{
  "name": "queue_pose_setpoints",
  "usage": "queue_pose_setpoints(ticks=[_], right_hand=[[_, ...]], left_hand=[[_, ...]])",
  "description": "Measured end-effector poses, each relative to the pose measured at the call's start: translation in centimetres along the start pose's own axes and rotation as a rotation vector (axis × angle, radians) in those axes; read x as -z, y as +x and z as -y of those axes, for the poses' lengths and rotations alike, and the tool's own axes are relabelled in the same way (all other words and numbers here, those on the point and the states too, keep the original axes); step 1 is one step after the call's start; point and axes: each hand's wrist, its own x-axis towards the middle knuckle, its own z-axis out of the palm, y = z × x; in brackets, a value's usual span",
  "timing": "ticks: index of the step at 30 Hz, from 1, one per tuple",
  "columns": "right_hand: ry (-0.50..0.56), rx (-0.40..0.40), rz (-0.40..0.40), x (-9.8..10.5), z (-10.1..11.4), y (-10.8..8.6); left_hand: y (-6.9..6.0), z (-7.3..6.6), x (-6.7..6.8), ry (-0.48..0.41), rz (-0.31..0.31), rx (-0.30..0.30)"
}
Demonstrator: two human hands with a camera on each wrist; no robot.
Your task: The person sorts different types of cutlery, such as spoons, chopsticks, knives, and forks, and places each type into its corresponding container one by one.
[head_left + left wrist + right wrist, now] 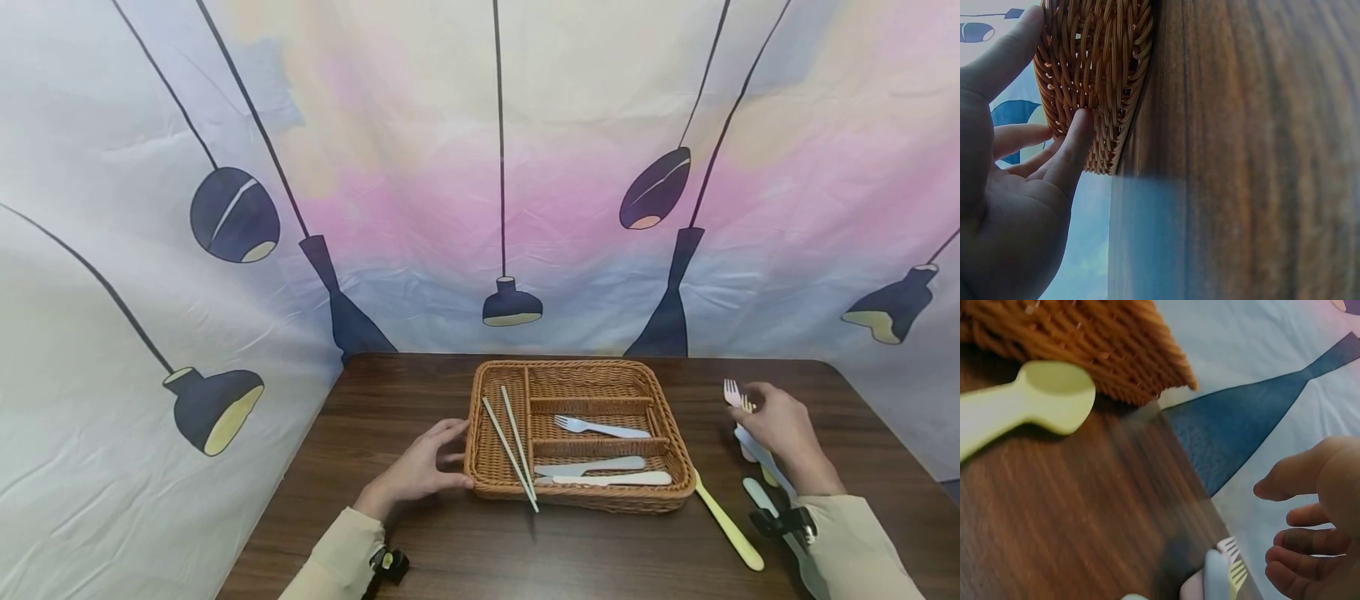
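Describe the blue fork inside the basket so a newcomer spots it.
On the brown table sits a wicker basket with two chopsticks at left. Right of them, the middle compartment holds a pale blue fork. It lies alone there, unlike the paired utensils in front.

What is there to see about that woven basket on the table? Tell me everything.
The basket looks like brown wicker, rectangular with rounded corners and a braided rim. Dividers part it into a long left section and shorter ones on the right. It sits upright on the wood-grain table. Two pale chopsticks cross its near rim; a fork lies in a middle section, two pale utensils in the nearest. The person's left hand touches its left side.
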Motion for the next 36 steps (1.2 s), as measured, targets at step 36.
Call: queue_pose_setpoints(ticks=[36], right_hand=[[-0.007,-0.263,0.144,-1.1,-2.7,0.2]], left_hand=[[0.0,0.1,0.0,-0.005,0.002,-0.011]])
